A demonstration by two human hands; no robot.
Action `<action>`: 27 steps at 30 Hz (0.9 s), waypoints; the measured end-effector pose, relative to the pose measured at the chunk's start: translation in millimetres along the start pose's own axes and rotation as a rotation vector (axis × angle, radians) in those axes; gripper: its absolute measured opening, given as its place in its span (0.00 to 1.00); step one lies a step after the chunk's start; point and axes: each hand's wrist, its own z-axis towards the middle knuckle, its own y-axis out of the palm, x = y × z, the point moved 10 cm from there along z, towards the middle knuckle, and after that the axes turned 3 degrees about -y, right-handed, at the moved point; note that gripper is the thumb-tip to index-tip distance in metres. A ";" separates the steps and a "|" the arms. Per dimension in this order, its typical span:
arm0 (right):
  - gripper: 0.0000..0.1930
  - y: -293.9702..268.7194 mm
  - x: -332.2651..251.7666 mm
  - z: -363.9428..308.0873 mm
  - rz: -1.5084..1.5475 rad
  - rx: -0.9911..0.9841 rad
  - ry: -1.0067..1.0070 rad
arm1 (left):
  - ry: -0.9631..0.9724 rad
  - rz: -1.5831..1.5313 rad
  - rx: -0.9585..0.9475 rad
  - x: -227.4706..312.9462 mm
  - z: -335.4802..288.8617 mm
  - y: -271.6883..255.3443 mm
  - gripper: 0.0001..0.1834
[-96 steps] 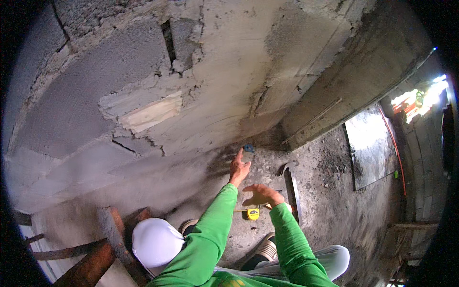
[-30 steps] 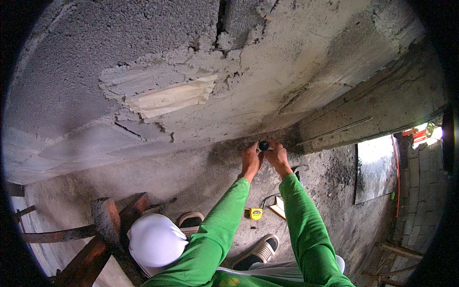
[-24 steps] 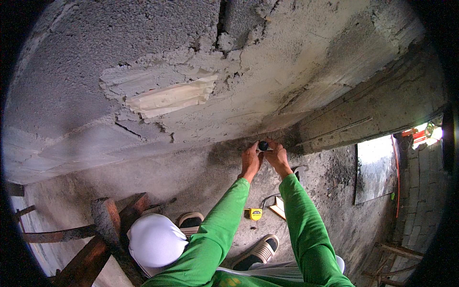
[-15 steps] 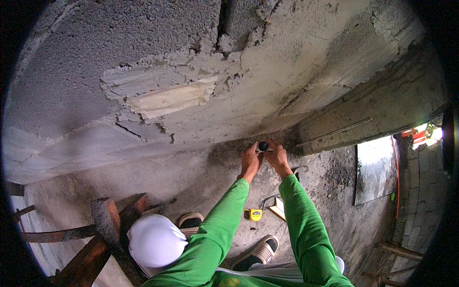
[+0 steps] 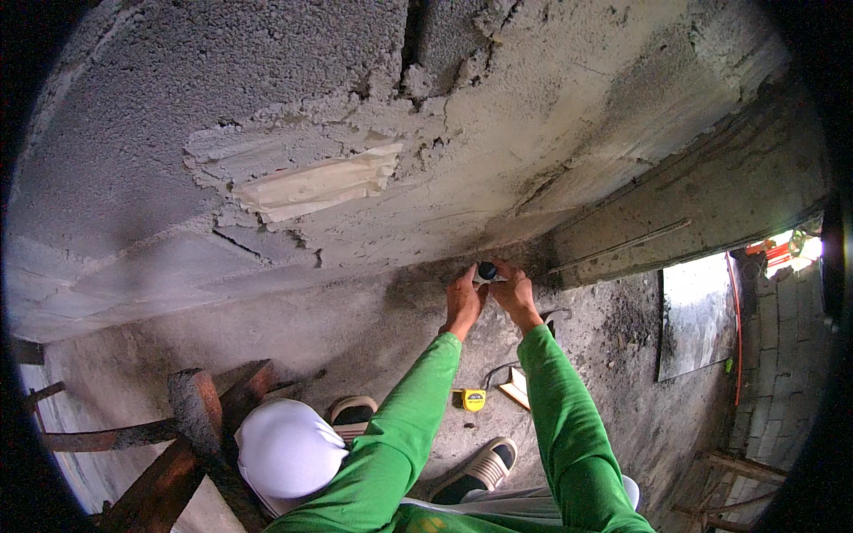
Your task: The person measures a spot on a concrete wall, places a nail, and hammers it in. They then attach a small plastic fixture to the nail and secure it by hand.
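A rough concrete-block wall (image 5: 178, 107), cracked and partly smeared with mortar, fills the upper view and meets the dusty concrete floor (image 5: 293, 329) below. At the right a concrete column (image 5: 720, 209) juts out from it, with a flat sheet (image 5: 697, 329) lying beyond, bright with glare. Reddish-brown timbers (image 5: 160, 484) cross at the lower left, behind a white-clad knee (image 5: 289, 449). A crumpled beige strip (image 5: 320, 182) sits in a ragged patch of the wall. The left hand (image 5: 464, 300) and right hand (image 5: 513, 295), in green sleeves, reach to the foot of the wall near the column; a striped shoe (image 5: 484, 466) shows between the forearms. Beside the right sleeve lies a pale wooden strip (image 5: 515, 388), and just left of that a yellow tape measure (image 5: 474, 400). Smallest is a dark round piece (image 5: 487, 271) — its exact kind is unclear — low by the wall, between both hands, whose fingers pinch it from either side.
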 end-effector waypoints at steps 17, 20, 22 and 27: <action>0.26 -16.5 22.0 -62.6 -0.174 0.247 -0.094 | -0.119 0.070 -0.077 27.5 -6.4 -18.2 0.33; 0.15 1.9 12.0 -124.3 -0.167 0.252 -0.207 | -0.145 0.048 -0.075 26.2 -5.2 -27.7 0.31; 0.19 28.6 23.6 -172.7 -0.259 0.121 -0.065 | -0.053 0.098 0.044 27.5 -5.0 -45.2 0.29; 0.32 55.5 31.4 -260.1 -0.339 0.127 0.092 | -0.028 -0.001 0.228 3.4 -19.8 -84.0 0.20</action>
